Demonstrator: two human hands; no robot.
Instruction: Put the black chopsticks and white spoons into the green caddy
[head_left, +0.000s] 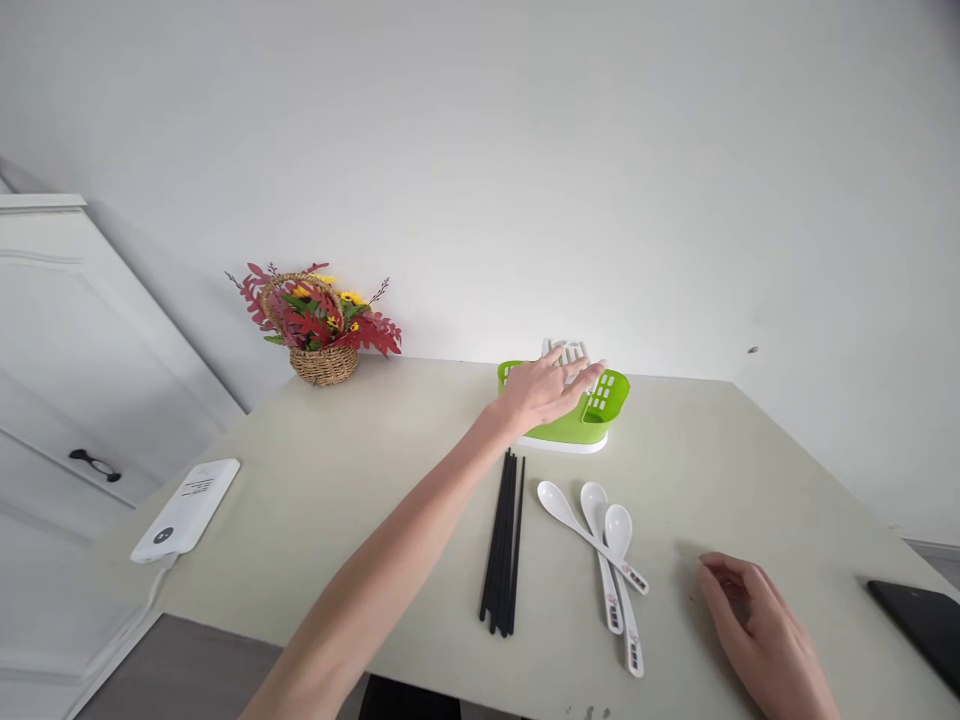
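My left hand [551,385] reaches over a green cutlery holder [566,430] with a white base, near the wall. Its fingers are stretched out and spread, lying over the white slotted back part [565,350]; whether they press on it I cannot tell. The hand hides part of the holder's middle. My right hand [757,620] rests on the table at the right, fingers curled, thumb and index tips close together, with no object visible in them. To its left lie three white spoons [619,535] with printed handles, crossing one another. Several black chopsticks [504,550] lie beside the spoons.
A wicker basket [325,364] of artificial flowers stands at the back left. A white power bank [187,510] with a cable lies at the left edge. A black phone [919,620] is at the right edge. Behind the table [375,450] rises a white wall.
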